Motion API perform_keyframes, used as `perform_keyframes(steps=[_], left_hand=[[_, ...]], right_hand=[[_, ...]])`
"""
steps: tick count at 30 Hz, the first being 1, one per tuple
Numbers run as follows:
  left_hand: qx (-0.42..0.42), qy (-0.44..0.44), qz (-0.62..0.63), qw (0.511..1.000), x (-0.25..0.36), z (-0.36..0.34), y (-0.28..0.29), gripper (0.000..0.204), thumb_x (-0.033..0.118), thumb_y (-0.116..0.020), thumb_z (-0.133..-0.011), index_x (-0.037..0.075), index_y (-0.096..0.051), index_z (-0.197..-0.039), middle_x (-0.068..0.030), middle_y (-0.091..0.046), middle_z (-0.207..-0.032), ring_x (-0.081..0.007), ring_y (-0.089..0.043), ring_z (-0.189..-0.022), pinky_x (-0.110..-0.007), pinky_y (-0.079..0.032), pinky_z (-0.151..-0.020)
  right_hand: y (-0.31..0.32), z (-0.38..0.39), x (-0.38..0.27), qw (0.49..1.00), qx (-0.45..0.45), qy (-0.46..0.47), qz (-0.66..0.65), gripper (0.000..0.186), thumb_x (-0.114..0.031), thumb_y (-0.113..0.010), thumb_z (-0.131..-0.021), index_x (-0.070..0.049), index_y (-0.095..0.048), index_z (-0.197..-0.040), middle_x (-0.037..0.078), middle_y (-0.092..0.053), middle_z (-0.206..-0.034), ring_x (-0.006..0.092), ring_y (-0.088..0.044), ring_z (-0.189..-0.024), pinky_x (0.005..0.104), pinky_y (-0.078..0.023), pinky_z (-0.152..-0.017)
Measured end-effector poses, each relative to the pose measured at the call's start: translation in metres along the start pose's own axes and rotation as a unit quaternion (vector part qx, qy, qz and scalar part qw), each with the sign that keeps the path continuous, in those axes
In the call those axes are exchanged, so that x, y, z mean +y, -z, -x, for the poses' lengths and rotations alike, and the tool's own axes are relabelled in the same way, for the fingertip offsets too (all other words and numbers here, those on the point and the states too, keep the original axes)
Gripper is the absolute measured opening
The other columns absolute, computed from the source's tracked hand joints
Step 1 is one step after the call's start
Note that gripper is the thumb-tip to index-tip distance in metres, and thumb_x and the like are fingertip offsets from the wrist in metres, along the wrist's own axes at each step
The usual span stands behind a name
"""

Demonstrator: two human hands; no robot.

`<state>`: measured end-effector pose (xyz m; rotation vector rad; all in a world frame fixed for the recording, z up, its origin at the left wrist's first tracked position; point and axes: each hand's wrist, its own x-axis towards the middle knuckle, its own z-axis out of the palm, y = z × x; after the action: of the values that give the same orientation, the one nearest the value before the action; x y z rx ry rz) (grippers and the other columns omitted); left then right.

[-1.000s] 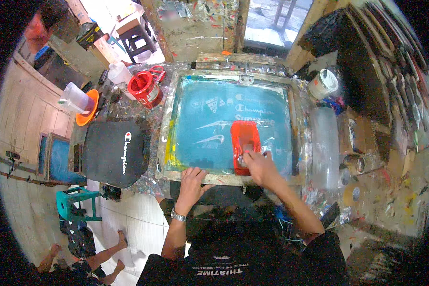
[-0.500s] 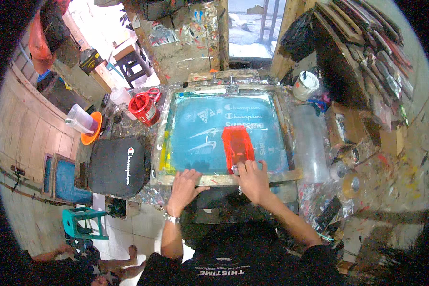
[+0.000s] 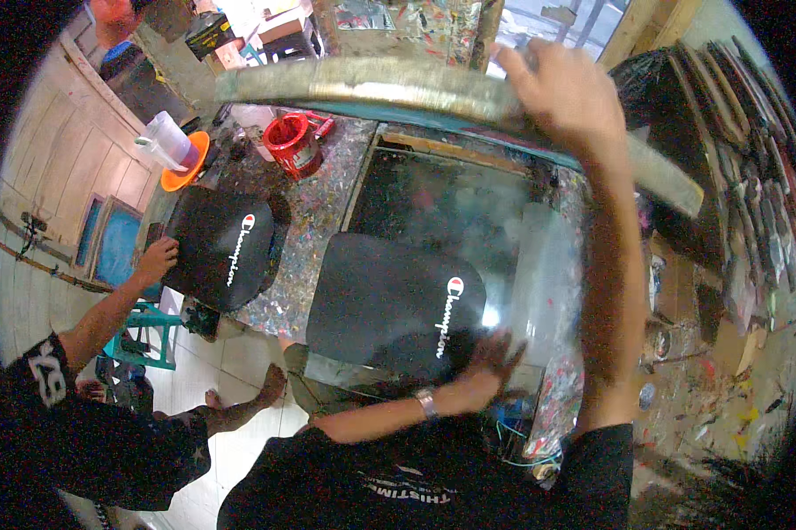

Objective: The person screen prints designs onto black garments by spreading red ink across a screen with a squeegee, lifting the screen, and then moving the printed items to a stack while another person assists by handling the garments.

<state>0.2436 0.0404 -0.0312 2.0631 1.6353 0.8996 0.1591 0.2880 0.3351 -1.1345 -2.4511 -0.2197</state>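
Observation:
My right hand point(image 3: 566, 93) is raised high, its fingers wrapped over the edge of a wooden-framed printing screen point(image 3: 371, 82). The screen is tilted up toward me, with a strip of its blue mesh showing beneath the frame. Under it, on a dark glossy board point(image 3: 416, 194), lies a black panel point(image 3: 380, 300) with rounded corners and a white printed word with a red mark. Blurred by motion, my left hand point(image 3: 486, 371) is low beside the panel's right corner. Its fingers look spread, with nothing visible in them. The red squeegee is out of sight.
At left, a co-worker's hand point(image 3: 158, 259) touches a second black printed panel point(image 3: 217, 247). Behind it stand a red ink tub point(image 3: 294, 155) and a clear jug point(image 3: 170, 141) on an orange plate. Wooden frames point(image 3: 725, 124) lean at right; a green stool point(image 3: 151, 336) stands at left.
My right hand has left the squeegee and lifted the screen's near edge, uncovering the black panel. My left hand has moved right. The co-worker's hand has come to the left panel.

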Motion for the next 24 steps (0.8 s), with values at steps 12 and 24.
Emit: perform_keyframes(steps=[12, 24], left_hand=[[0.225, 0.459, -0.29, 0.809, -0.081, 0.155, 0.153, 0.08, 0.044, -0.066, -0.094, -0.005, -0.038, -0.15, -0.0292, -0.029, -0.16, -0.0469, -0.017, -0.152, -0.062, -0.014, -0.121], [0.426, 0.277, 0.275, 0.816, -0.2, 0.042, 0.218, 0.041, 0.012, -0.057, -0.099, 0.001, -0.058, -0.139, -0.0193, -0.058, -0.142, -0.0326, -0.049, -0.138, -0.039, -0.036, -0.117]], right_hand=[[-0.034, -0.121, 0.052, 0.993, -0.038, 0.094, -0.064, 0.056, -0.051, -0.043, -0.102, -0.003, -0.066, -0.119, 0.026, -0.065, -0.103, 0.0395, -0.063, -0.1, 0.0494, -0.045, -0.091], [-0.036, -0.207, 0.135, 0.993, -0.04, -0.003, -0.108, 0.061, -0.052, -0.048, -0.102, 0.005, -0.069, -0.11, 0.025, -0.062, -0.096, 0.0333, -0.06, -0.089, 0.0451, -0.044, -0.084]])
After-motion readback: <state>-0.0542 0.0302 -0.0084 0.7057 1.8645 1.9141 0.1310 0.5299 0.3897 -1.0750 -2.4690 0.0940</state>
